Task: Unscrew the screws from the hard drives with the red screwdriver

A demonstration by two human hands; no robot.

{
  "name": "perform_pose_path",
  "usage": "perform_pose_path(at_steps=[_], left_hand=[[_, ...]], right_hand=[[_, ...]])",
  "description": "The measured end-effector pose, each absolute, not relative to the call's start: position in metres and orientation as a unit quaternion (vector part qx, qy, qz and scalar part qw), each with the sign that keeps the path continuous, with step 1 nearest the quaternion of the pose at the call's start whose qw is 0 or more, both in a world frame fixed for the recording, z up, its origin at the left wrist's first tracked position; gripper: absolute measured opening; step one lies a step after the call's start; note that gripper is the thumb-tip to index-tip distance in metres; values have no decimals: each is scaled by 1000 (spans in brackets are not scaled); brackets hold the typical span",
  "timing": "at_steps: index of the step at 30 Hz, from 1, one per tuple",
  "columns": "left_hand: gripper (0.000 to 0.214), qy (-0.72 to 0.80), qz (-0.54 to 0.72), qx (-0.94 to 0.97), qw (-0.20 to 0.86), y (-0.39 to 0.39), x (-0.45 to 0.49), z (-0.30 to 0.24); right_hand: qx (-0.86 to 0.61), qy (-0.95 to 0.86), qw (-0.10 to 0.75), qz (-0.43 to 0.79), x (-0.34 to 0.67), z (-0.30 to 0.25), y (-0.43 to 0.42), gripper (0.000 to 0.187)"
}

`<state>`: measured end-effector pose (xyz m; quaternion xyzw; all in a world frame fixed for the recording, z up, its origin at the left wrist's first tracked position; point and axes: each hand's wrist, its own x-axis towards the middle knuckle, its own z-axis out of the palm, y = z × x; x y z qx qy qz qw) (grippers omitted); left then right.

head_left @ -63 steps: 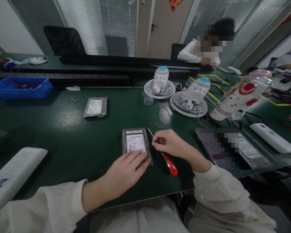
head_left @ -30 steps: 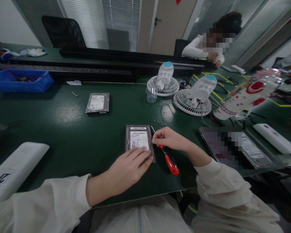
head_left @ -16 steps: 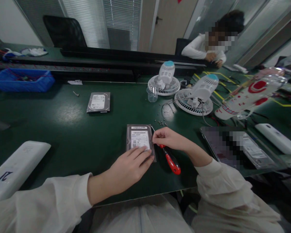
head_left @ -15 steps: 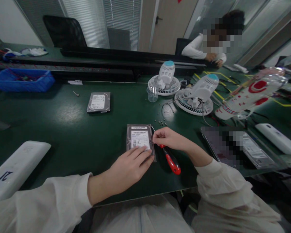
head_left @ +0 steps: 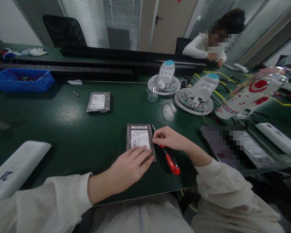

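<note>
A hard drive with a white label lies flat on the green table in front of me. My left hand rests on its lower part, fingers outstretched and flat. At the drive's right edge, my right hand has thumb and forefinger pinched together; what they hold, if anything, is hidden. Under that hand passes a screwdriver with a red and black handle, its thin shaft showing beyond the fingers. Just past the drive are several small screws.
A second hard drive lies farther left. Two white fans, a clear plastic cup and a bottle stand toward the right. A blue bin and white power bank-like box are left. Another person sits opposite.
The screwdriver's handle end has shifted slightly left, and its shaft shows a little differently past my right fingers. Both hands stay almost in place.
</note>
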<state>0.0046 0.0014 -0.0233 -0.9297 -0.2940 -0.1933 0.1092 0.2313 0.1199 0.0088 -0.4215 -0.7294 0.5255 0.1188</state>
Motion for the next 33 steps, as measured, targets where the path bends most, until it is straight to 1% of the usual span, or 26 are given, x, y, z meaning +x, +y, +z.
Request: perform_pose_path(at_steps=[33], left_hand=[[31, -292, -227, -921, 118, 2, 7, -22]], right_hand=[[-407, -726, 112, 543, 235, 11, 122, 26]])
